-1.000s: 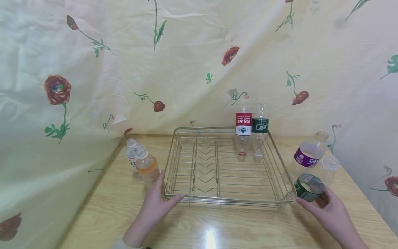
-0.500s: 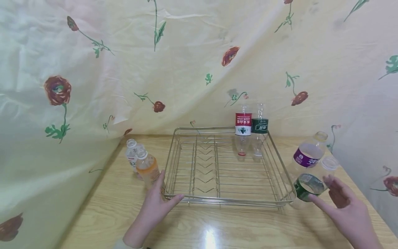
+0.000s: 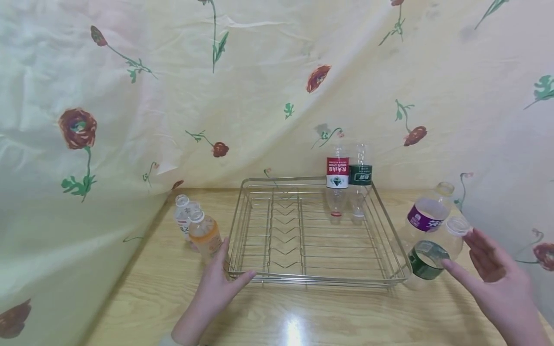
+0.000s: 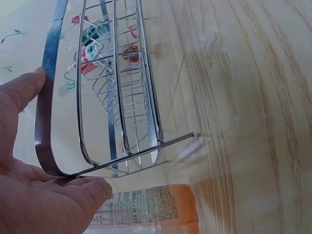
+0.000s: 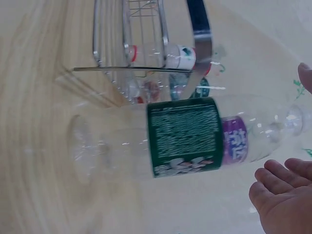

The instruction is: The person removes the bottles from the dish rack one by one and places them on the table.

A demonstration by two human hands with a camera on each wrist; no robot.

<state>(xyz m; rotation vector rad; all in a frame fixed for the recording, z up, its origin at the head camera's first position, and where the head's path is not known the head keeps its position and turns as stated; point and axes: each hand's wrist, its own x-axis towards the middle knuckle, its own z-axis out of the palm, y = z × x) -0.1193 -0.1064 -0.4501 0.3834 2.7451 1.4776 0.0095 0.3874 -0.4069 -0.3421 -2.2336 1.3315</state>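
Observation:
My left hand (image 3: 220, 278) holds the front left corner of a wire dish rack (image 3: 333, 278). Its thumb lies against the flat rim (image 4: 46, 112) and its fingers are under the corner in the left wrist view. At the rack's right stands a clear plastic bottle (image 5: 185, 136) with a green label. My right hand (image 3: 502, 278) is spread open beside it, thumb and fingers on either side of its neck, with a gap showing in the right wrist view. Just behind stands a bottle with a purple label (image 3: 424, 220).
Upside down in the rack's far right corner are a red-and-white labelled bottle (image 3: 337, 173) and a green-labelled one (image 3: 360, 175). Left of the rack stand an orange-labelled bottle (image 3: 205, 235) and a white-labelled bottle (image 3: 183, 214). A floral curtain (image 3: 259, 96) hangs behind the wooden table (image 3: 242, 317).
My right hand has drawn back to the right from the green-labelled bottle's label, and its thumb and fingers have spread apart. The left hand and rack stay put.

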